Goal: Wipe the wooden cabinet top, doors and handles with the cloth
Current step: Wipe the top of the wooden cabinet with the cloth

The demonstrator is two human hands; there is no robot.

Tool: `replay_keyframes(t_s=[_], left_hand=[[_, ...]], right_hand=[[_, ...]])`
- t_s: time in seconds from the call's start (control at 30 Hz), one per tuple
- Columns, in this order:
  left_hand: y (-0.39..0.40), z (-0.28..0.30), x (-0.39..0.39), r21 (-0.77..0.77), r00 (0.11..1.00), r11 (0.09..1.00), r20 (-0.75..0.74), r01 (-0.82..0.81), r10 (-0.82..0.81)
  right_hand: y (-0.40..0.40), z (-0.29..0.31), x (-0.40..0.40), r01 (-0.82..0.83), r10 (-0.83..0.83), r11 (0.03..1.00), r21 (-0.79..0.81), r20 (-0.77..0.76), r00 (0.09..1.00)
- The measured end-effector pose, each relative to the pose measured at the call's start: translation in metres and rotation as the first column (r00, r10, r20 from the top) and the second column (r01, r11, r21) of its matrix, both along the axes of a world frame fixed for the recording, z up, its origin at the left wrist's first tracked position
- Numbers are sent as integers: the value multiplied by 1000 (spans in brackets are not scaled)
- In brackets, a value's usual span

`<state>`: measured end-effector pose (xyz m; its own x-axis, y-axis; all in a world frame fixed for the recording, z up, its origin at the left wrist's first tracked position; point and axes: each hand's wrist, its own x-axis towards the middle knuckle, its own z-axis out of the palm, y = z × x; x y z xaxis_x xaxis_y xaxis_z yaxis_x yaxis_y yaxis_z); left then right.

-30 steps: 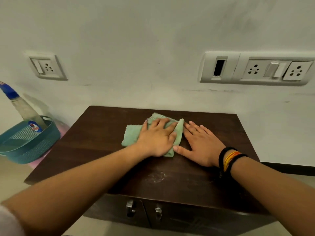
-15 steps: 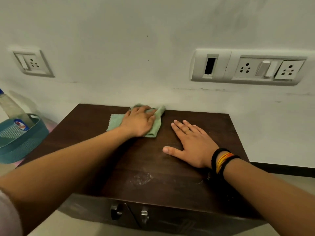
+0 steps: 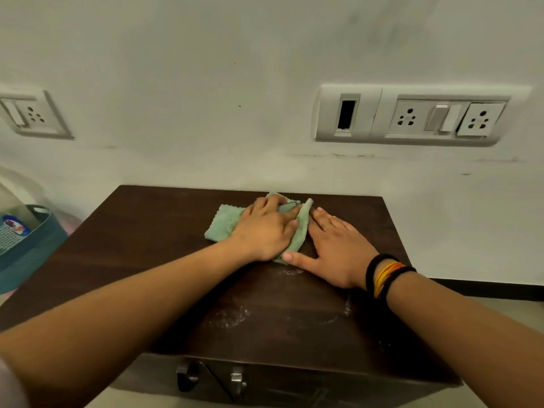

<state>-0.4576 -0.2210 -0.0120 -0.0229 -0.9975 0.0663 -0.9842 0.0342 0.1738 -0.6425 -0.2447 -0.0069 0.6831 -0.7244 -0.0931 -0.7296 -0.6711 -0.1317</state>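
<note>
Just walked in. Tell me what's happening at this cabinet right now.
A person is wiping the top of a dark wooden cabinet. The left hand presses a green cloth flat near the back edge, by the wall. The right hand lies open on the wood beside it, its thumb touching the cloth's edge. Whitish smudges show on the front part of the top. The door handles below are untouched.

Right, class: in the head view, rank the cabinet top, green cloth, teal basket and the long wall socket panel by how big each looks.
1. cabinet top
2. long wall socket panel
3. teal basket, cut off by the frame, so unsure
4. green cloth, partly hidden under the left hand
</note>
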Motion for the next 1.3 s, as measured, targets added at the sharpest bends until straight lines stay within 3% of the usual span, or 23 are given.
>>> replay_keyframes(t_s=[0.1,0.2,0.27,0.37,0.43,0.53,0.7,0.8,0.9,1.03,1.2,1.3], left_hand=[[-29,14,7,50,995,994,-22,-96,97],[1,3,22,-21,972,972,14,-236,236],[10,-2,0,-61,979,979,56,-192,196],[-28,8,-29,9,998,998,16,-62,62],[-46,17,-21,42,992,991,-3,-126,126],[-14,5,-2,-21,967,968,25,-252,252],[-2,5,-37,13,997,997,31,-75,75],[-33,16,-20,42,976,976,9,-216,216],[-4,9,0,-2,949,949,13,-315,315],[20,-3,-36,-18,999,999,-20,-26,26],[1,13,12,4,965,965,-11,-262,262],[56,-5,-5,-78,982,979,-14,-189,188]], right_hand=[[-10,2,-13,-9,9,1000,-13,-21,1000],[-13,0,-21,-2,2,1000,-11,-16,1000],[-13,-1,-23,2,-2,1000,-19,-1,1000],[-12,-2,-22,18,-18,999,-38,15,1000],[-13,-1,-22,36,-36,999,-26,12,999],[-14,-3,-20,25,-24,999,-30,13,1000],[-17,-4,-22,-11,11,999,-36,12,1000],[-18,-4,-24,-5,6,999,-33,5,1000],[-14,-4,-23,-9,9,1000,-25,-15,1000],[-14,-6,-27,-9,9,1000,-28,-6,1000],[0,4,-25,4,-5,1000,-13,-58,998],[4,2,-28,12,-14,1000,-25,-53,999]])
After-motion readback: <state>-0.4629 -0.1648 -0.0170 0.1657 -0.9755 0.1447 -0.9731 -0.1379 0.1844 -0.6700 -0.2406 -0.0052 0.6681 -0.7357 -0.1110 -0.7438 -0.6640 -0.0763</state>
